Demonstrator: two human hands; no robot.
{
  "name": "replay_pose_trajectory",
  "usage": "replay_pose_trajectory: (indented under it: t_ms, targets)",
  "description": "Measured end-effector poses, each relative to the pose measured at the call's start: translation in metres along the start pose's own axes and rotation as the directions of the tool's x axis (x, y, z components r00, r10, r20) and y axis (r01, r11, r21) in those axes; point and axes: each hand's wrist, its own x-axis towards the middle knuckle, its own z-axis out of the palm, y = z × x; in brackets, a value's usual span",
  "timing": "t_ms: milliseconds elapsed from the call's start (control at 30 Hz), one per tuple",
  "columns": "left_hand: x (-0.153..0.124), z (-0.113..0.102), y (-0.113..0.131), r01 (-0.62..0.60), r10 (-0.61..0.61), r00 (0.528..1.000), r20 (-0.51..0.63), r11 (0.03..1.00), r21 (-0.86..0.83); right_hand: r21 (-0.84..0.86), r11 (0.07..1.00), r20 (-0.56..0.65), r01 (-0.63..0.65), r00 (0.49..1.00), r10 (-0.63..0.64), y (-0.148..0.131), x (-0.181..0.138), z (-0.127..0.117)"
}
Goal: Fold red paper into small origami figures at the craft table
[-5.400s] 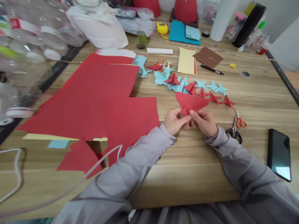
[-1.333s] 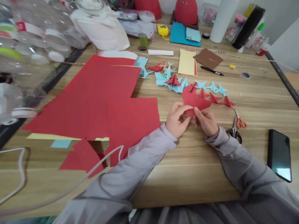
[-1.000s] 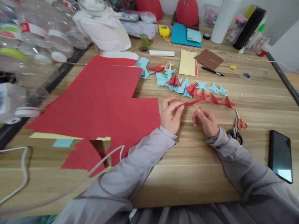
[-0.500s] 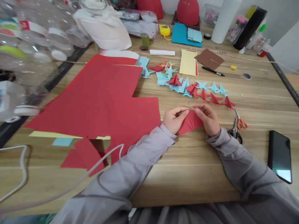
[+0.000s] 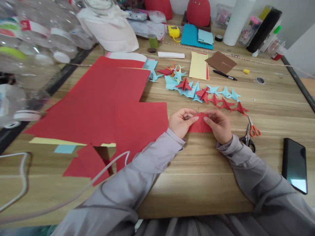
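A small creased piece of red paper (image 5: 201, 126) is held between my two hands, above the table in front of me. My left hand (image 5: 181, 122) pinches its left side with thumb and fingers. On the right side, my right hand (image 5: 218, 125) grips it the same way, the thumb near the middle crease. Fingertips behind the paper are partly hidden. Beyond the hands lies a row of folded red paper cranes (image 5: 225, 104), with folded light-blue paper cranes (image 5: 213, 89) beside them.
Large red sheets (image 5: 105, 98) cover the table's left part, with red offcuts (image 5: 85, 165) and a white cable (image 5: 108, 167) nearer me. Scissors (image 5: 253, 130) and a phone (image 5: 294, 164) lie at right. Plastic bottles (image 5: 39, 39) crowd the far left. A black pen (image 5: 224, 75) lies farther back.
The red paper has turned and tilted between my hands, its lower edge rising and levelling. My left hand has shifted slightly left and up; my right thumb has moved toward the middle.
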Motion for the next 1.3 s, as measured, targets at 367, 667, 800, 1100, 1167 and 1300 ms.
replay_pose_trajectory:
  t_ms: [367,667,800,1100,1167,1300]
  targets:
    - [0.0,-0.0027,-0.0006,-0.114,0.115,0.993,-0.014,0.991,0.064,0.01,1.0,-0.027,-0.016,1.0,0.016,0.0059,0.001,-0.0046]
    - [-0.001,-0.005,0.0003,-0.139,0.127,0.984,0.122,0.986,0.092,0.073,0.997,0.004,-0.031,1.0,0.03,0.0062,0.0017,-0.0063]
    - [-0.0005,-0.005,-0.0007,-0.147,0.138,0.981,0.134,0.987,0.063,0.088,0.995,0.065,-0.05,0.997,0.044,0.0013,0.0023,-0.0053]
    - [-0.0015,-0.0064,-0.0018,-0.136,0.124,0.988,0.096,0.982,0.129,0.111,0.993,0.106,-0.043,0.994,0.031,0.0075,0.0035,-0.0074]
    - [-0.0019,-0.0062,-0.0011,-0.116,0.103,0.989,0.11,0.986,0.119,0.093,0.994,0.101,-0.052,0.994,0.043,0.0082,0.0034,-0.008]
    - [-0.0013,-0.0058,-0.0006,-0.066,0.053,0.987,0.154,0.995,0.081,0.093,0.993,0.105,-0.07,0.993,0.06,0.0062,0.0032,-0.0078]
